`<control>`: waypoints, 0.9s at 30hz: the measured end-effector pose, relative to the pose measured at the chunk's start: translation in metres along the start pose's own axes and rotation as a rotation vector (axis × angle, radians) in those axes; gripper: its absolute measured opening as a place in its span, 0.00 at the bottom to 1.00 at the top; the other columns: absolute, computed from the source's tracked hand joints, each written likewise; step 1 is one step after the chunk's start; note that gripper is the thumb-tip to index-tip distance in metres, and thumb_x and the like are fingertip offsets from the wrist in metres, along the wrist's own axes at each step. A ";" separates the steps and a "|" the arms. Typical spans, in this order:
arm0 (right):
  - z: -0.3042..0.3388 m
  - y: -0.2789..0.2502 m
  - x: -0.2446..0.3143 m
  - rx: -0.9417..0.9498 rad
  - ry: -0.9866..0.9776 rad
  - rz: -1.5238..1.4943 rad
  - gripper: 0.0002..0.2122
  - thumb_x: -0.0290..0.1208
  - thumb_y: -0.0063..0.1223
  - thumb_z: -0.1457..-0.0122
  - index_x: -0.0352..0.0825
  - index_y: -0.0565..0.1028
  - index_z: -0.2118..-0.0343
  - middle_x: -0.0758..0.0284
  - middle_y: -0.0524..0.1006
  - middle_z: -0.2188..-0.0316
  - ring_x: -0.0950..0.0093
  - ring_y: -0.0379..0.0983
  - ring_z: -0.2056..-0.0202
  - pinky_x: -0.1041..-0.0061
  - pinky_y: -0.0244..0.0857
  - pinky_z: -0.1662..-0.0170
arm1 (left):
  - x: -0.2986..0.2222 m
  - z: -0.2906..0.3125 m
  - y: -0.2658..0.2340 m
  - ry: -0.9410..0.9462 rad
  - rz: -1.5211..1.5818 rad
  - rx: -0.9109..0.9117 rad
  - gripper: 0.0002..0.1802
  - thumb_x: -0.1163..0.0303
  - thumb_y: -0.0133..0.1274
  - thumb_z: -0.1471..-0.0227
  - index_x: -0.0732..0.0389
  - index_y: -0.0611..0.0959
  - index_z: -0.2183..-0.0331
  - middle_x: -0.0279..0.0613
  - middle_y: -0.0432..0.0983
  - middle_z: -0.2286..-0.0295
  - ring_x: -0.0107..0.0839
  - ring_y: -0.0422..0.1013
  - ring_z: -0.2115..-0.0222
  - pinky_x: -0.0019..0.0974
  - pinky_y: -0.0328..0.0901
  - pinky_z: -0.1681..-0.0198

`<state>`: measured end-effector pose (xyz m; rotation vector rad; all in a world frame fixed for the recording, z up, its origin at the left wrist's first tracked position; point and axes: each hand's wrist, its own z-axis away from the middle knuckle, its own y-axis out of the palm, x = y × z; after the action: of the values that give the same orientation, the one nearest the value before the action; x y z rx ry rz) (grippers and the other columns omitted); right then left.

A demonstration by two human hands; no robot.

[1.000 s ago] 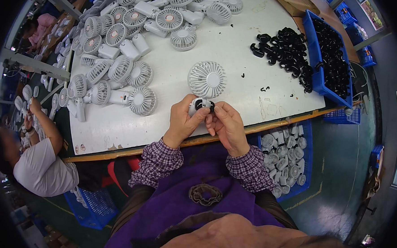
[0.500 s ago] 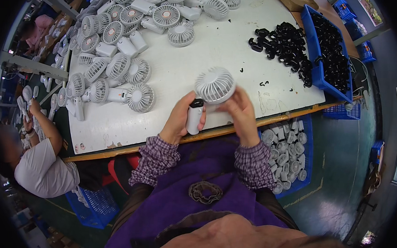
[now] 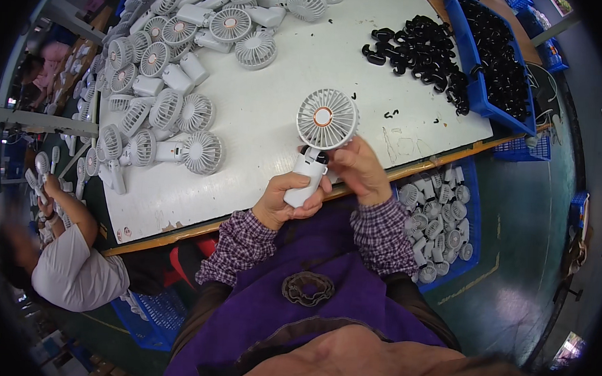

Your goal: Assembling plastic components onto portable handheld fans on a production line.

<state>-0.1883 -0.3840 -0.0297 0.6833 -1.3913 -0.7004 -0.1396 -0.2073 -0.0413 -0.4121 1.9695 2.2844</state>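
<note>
A white handheld fan [image 3: 326, 121] is held up over the table's front edge, its round grille upright and showing an orange ring at the centre. My left hand [image 3: 288, 199] is closed around the fan's white handle. At the neck, between grille and handle, sits a black piece [image 3: 322, 159]. My right hand [image 3: 362, 169] is closed at the right side of the neck, thumb and fingers against the black piece and the lower rim of the grille. Some of its fingertips are hidden behind the fan.
Many white fans [image 3: 201, 152] are heaped on the left of the white table [image 3: 264, 104]. Small black parts [image 3: 417, 54] lie at the right, beside a blue crate [image 3: 486, 106] full of them. Below, another blue crate [image 3: 470, 265] holds fans. A co-worker [image 3: 72, 264] sits at the left.
The fan has turned so its orange-ringed face shows instead of its plain side. My left hand has shifted its hold lower on the handle, and my right hand has closed in at the neck.
</note>
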 end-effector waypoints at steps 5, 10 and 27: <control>0.018 0.018 -0.017 0.052 -0.022 -0.249 0.29 0.31 0.58 0.49 0.26 0.59 0.47 0.53 0.70 0.54 0.58 0.70 0.54 0.63 0.66 0.49 | 0.013 -0.007 0.021 0.017 0.088 0.058 0.22 0.64 0.46 0.53 0.75 0.71 0.62 0.47 0.67 0.86 0.30 0.60 0.93 0.28 0.55 0.93; 0.044 0.018 -0.010 0.014 -0.172 -0.321 0.26 0.34 0.55 0.47 0.28 0.62 0.48 0.57 0.71 0.55 0.64 0.73 0.56 0.67 0.68 0.52 | 0.015 -0.022 0.069 -0.002 -0.083 -0.082 0.19 0.65 0.42 0.48 0.74 0.73 0.64 0.50 0.70 0.84 0.32 0.62 0.92 0.27 0.56 0.94; 0.343 -0.363 -0.064 -1.948 0.201 0.765 0.31 0.40 0.53 0.49 0.23 0.61 0.46 0.46 0.66 0.49 0.53 0.62 0.47 0.61 0.56 0.45 | -0.036 -0.085 0.037 0.145 -0.895 -0.447 0.09 0.70 0.47 0.44 0.66 0.77 0.69 0.38 0.75 0.77 0.22 0.70 0.81 0.20 0.61 0.83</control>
<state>-0.5474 -0.5677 -0.3307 -1.2145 -0.2147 -0.9170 -0.1025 -0.2932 -0.0069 -1.2213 0.9340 2.0377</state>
